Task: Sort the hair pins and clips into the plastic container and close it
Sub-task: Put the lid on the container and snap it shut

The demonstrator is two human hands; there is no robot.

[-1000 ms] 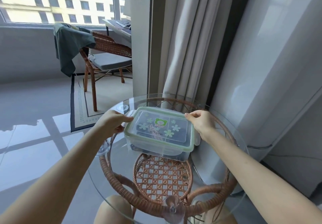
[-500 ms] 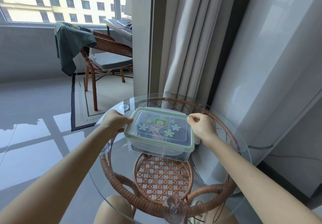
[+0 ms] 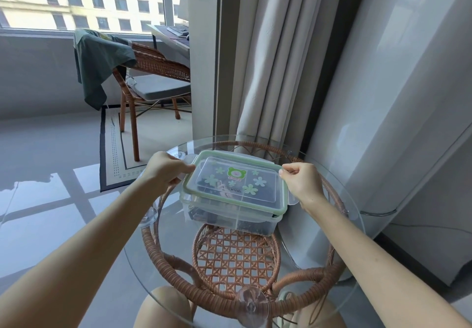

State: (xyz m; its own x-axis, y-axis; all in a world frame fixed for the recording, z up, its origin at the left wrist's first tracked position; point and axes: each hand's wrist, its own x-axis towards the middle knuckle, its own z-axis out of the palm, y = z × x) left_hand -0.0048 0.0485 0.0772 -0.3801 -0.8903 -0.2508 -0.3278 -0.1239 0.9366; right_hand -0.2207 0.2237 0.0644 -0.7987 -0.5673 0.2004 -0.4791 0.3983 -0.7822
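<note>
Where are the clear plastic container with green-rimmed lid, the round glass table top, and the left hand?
clear plastic container with green-rimmed lid [image 3: 236, 183], head view, on the lid's flat centre
round glass table top [image 3: 316, 258], head view, on bare glass
left hand [image 3: 167, 168], head view, on its back

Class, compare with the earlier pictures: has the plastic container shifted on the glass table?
No. The plastic container sits over the same far part of the glass table's woven rattan ring.
</note>
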